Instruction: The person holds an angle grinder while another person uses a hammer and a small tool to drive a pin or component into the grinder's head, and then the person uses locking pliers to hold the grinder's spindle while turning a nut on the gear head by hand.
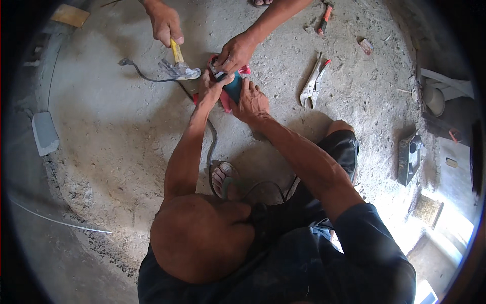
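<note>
Both my hands are on a teal and red object [233,90] lying on the rough concrete floor; it looks like a power tool body, but fingers cover much of it. My left hand [211,89] grips its left side, by a small black part. My right hand [251,103] is wrapped round its right side. From above, a co-worker's hand [237,52] pinches at the object's far end. The co-worker's other hand [164,24] holds a yellow-handled tool [176,52], whose lower end meets a whitish, dusty lump [183,71].
A dark cord [213,137] runs under my left forearm, with a plug [123,62] at upper left. Locking pliers [313,83] and an orange-handled tool [325,19] lie to the right. A grey block [45,133] sits far left, a dark boxy tool [409,158] far right.
</note>
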The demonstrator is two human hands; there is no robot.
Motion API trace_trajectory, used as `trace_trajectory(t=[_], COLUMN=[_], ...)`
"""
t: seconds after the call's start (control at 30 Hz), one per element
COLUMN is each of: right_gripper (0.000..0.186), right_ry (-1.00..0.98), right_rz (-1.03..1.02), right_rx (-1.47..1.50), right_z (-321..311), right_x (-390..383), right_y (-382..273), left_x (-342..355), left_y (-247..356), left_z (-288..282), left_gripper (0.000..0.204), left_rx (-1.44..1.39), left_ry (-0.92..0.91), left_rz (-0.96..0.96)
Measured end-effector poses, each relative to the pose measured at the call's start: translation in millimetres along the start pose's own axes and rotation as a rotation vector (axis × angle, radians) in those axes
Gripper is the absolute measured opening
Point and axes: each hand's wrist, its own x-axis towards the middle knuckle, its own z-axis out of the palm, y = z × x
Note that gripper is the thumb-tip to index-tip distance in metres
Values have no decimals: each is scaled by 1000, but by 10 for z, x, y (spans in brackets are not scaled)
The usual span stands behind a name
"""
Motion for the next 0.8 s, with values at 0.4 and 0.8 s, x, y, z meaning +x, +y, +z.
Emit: trace_trajectory(t=[0.4,0.8], right_gripper=[66,66], right_ry=[89,88], right_rz=[-48,-52], right_rx=[-21,-22], right_z=[38,51], right_x=[-16,-11], right_y=[18,25], left_x=[-6,-28], left_y=[0,-26], left_z=[24,12], left_gripper=[56,71], left_rx=[-29,3], left_ry=[-20,-41], left_rz=[48,-15])
